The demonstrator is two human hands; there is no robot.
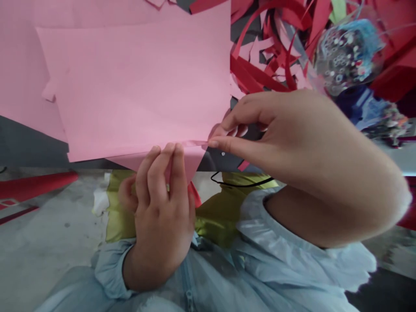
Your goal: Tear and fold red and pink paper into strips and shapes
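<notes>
Right hand [286,130] pinches pink paper [139,86]; unclenched left hand [164,214] touches it

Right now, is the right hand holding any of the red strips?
No, the right hand pinches the pink sheet at its near right corner, while the red strips lie farther back.

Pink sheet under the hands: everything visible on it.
The pink sheet looks like plain, thin paper, roughly four-sided, lying mostly flat over other pink paper on a dark table. A narrow strip, apparently folded, shows along its near edge. The right hand pinches that edge near the corner; the left hand touches it farther left.
</notes>
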